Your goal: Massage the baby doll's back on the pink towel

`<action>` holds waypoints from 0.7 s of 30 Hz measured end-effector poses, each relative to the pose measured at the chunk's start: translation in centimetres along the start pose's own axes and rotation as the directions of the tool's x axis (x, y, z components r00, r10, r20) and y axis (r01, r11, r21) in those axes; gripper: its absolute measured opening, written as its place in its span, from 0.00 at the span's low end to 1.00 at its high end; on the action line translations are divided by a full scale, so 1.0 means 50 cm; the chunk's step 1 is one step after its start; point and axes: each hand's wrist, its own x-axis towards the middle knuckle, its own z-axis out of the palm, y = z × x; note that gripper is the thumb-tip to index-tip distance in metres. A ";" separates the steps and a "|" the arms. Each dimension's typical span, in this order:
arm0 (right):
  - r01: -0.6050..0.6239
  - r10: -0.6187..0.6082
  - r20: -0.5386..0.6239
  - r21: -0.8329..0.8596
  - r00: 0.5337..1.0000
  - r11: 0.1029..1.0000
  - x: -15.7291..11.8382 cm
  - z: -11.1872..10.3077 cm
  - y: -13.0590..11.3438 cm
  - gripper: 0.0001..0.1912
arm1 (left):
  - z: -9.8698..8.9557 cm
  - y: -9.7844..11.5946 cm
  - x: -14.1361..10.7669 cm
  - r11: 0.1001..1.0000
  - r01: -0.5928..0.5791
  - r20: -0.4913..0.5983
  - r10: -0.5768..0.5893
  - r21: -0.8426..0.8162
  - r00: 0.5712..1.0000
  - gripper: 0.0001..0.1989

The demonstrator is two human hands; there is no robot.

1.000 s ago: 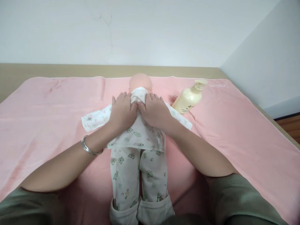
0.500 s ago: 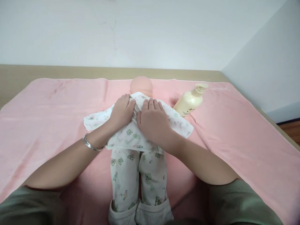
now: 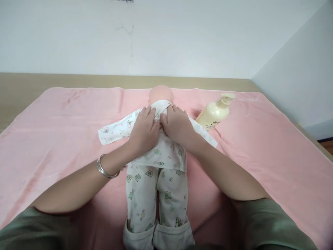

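Note:
A baby doll (image 3: pixel 161 93) lies stretched out with its bald head away from me; its face is not in sight. It wears a white printed top (image 3: pixel 166 156) and matching trousers (image 3: pixel 143 191) with folded cuffs. My left hand (image 3: pixel 146 126), below a silver bangle (image 3: pixel 105 168), rests flat on the upper left of the top, fingers extended. On the upper right of the top lies my right hand (image 3: pixel 178 123), also flat, its thumb close to the left hand. The cloth between the hands is bunched. Both hands are open and hold nothing.
A pale yellow pump bottle (image 3: pixel 214 113) stands tilted-looking to the right of the doll, near its sleeve. Beneath everything spreads a pink sheet (image 3: pixel 260 149) with creases. A wooden edge (image 3: pixel 91 80) runs along the white wall (image 3: pixel 195 38) behind.
My left hand has slid right and slightly down on the top, and my right hand has shifted up and right. The view has moved slightly. The cloth below the neck is more creased.

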 end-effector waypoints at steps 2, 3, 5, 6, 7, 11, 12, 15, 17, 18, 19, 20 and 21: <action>0.023 -0.024 -0.014 -0.053 1.000 0.998 -0.033 0.006 -0.023 0.32 | -0.014 -0.019 0.032 0.997 0.048 0.014 -0.047 -0.066 0.999 0.21; 0.045 -0.046 -0.010 -0.068 0.999 0.997 -0.050 0.009 -0.034 0.33 | -0.019 -0.029 0.046 0.992 0.075 0.029 -0.073 -0.102 0.997 0.19; 0.098 -0.097 0.023 -0.080 0.995 0.992 -0.079 0.013 -0.052 0.35 | -0.026 -0.046 0.067 0.982 0.121 0.054 -0.114 -0.147 0.992 0.19; 0.123 -0.120 0.044 -0.077 0.992 0.989 -0.088 0.014 -0.058 0.35 | -0.026 -0.051 0.071 0.981 0.128 0.049 -0.122 -0.147 0.991 0.19; 0.139 -0.136 0.061 -0.064 0.989 0.988 -0.092 0.014 -0.060 0.35 | -0.023 -0.052 0.069 0.983 0.129 0.027 -0.127 -0.130 0.992 0.20; 0.080 -0.087 0.073 0.088 0.994 0.993 -0.052 0.012 -0.030 0.36 | -0.003 -0.027 0.021 0.995 0.098 -0.046 -0.097 0.023 0.994 0.27; 0.051 -0.059 0.061 0.130 0.996 0.990 -0.032 0.013 -0.016 0.37 | 0.002 -0.015 0.003 0.996 0.075 -0.040 -0.073 0.056 0.997 0.29; -0.006 0.001 0.022 0.188 1.000 0.982 0.021 0.016 0.022 0.35 | 0.013 0.015 -0.042 0.995 0.011 -0.016 -0.009 0.101 1.000 0.31; -0.015 0.014 0.006 0.174 1.000 0.985 0.034 0.018 0.032 0.34 | 0.015 0.022 -0.051 0.996 0.002 -0.013 0.000 0.091 1.000 0.32; -0.011 0.011 -0.001 0.156 1.000 0.988 0.031 0.019 0.030 0.34 | 0.014 0.019 -0.048 0.997 0.002 -0.008 -0.002 0.078 1.000 0.31; -0.004 0.005 -0.007 0.133 1.000 0.991 0.021 0.019 0.024 0.34 | 0.013 0.013 -0.040 0.998 0.007 -0.008 -0.006 0.062 1.000 0.31; 0.005 -0.004 -0.011 0.107 1.000 0.994 0.007 0.019 0.016 0.35 | 0.012 0.002 -0.028 0.999 0.010 -0.011 -0.010 0.043 1.000 0.31; 0.019 -0.018 -0.014 0.082 1.000 0.996 -0.012 0.020 0.004 0.35 | 0.009 -0.010 -0.014 1.000 0.008 -0.020 -0.007 0.023 1.000 0.30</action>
